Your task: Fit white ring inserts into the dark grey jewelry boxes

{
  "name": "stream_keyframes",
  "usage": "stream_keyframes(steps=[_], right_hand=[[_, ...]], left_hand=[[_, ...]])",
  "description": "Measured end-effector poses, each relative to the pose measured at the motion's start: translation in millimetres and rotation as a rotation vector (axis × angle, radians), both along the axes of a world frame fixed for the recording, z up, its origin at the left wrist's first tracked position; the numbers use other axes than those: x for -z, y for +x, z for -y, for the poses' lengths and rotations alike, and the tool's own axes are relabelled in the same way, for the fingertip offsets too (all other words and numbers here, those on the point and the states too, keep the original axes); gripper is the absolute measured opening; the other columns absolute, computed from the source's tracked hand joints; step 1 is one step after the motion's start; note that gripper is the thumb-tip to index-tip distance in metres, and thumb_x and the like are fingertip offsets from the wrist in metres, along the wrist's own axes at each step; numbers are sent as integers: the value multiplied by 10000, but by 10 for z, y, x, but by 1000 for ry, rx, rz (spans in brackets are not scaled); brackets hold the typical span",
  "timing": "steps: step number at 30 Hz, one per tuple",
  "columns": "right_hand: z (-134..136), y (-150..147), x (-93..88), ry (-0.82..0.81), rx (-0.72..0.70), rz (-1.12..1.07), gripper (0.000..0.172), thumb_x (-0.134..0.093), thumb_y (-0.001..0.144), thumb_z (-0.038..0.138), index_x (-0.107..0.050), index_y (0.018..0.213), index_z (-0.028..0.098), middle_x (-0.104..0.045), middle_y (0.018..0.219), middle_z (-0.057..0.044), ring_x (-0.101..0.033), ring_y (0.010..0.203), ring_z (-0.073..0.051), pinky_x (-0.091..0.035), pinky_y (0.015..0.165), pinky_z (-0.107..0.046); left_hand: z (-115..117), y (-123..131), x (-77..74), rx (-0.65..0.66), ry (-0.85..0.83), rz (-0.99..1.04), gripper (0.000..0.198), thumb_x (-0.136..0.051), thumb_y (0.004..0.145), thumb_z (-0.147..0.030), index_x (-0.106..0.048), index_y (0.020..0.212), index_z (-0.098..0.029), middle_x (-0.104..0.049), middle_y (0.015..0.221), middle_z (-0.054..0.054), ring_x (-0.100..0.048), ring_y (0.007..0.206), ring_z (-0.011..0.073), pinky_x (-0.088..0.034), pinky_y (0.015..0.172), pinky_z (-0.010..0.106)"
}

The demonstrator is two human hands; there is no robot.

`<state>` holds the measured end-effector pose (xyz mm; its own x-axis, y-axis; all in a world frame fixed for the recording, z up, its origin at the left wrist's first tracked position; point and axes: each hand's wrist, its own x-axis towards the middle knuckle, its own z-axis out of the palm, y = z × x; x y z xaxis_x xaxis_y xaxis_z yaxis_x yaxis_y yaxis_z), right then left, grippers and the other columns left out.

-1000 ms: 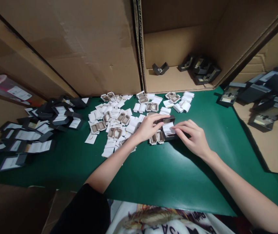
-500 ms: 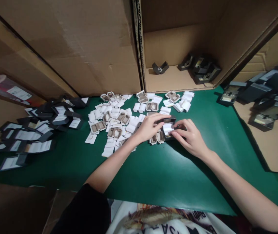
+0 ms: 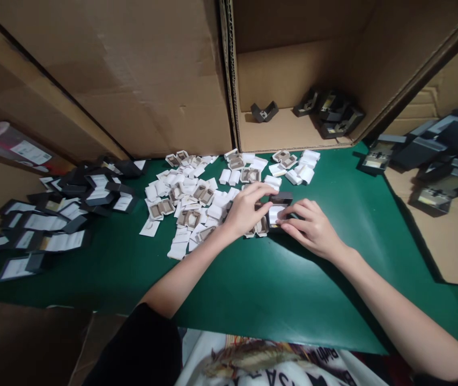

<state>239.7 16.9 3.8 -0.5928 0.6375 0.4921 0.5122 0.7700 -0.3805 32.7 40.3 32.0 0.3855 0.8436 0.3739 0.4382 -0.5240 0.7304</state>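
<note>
A small black hinged box [image 3: 286, 199] stands open on the green table, with a white insert [image 3: 276, 214] inside it. My left hand [image 3: 247, 210] grips the box's left side, its fingertips by the lid's corner and its thumb at the left edge. From the right, my right hand [image 3: 311, 228] has its fingers curled on the insert and the box's right edge, with the thumb at the front. Small grey-brown trays [image 3: 260, 227] lie partly hidden beneath my left hand. White folded card pieces [image 3: 189, 185] and more trays are spread to the left.
Black boxes with white inserts [image 3: 54, 222] are heaped at the left. More open black boxes [image 3: 434, 155] are piled at the right on cardboard [image 3: 446, 246]. A large carton [image 3: 289, 134] at the back holds several black boxes [image 3: 335, 113]. A clear plastic tub [image 3: 15, 145] lies far left.
My left hand has shifted slightly left, uncovering more of the lid. The box's lid has moved slightly right, and my right hand's fingers have drawn closer together over the insert.
</note>
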Motion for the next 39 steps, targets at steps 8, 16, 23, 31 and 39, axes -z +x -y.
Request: stream_keyframes(steps=[8, 16, 23, 31, 39], right_hand=[[4, -30, -12, -27, 46, 95, 197, -523, 913, 277, -697, 886, 188, -662, 1001, -85, -501, 937, -210, -381, 754, -371], [8, -35, 8, -29, 36, 120, 184, -523, 913, 257, -691, 929, 184, -675, 983, -73, -507, 878, -193, -382, 744, -366], [9, -46, 21, -28, 23, 123, 184, -517, 910, 238, -689, 918, 174, -683, 974, -79, -504, 857, -196, -383, 731, -364], [19, -53, 16, -14, 6, 94, 208, -499, 918, 236, -700, 911, 181, -697, 914, -82, -512, 801, -186, -368, 686, -348], [26, -55, 9, 6, 13, 105, 226, -485, 924, 231, -697, 851, 196, -720, 921, -70, -548, 805, -185, -375, 689, -354]], left_hand=[[85, 43, 83, 35, 290, -371, 178, -489, 850, -80, -636, 832, -178, -474, 1276, 94, -518, 1160, 209, -514, 832, 292], [119, 93, 206, -31, 279, -481, 210, -461, 920, -177, -664, 973, -180, -516, 1262, 91, -562, 1092, 211, -514, 877, 331], [139, 170, 132, -98, 214, -536, 167, -515, 909, -200, -653, 996, -169, -546, 1143, 96, -562, 1029, 209, -519, 851, 327], [175, 252, 106, -171, 189, -645, 155, -511, 897, -157, -634, 991, -144, -530, 1091, 111, -555, 996, 224, -520, 809, 321], [149, 227, 173, -152, 237, -612, 119, -519, 886, -136, -627, 934, -147, -529, 1079, 111, -538, 1026, 228, -513, 796, 318]])
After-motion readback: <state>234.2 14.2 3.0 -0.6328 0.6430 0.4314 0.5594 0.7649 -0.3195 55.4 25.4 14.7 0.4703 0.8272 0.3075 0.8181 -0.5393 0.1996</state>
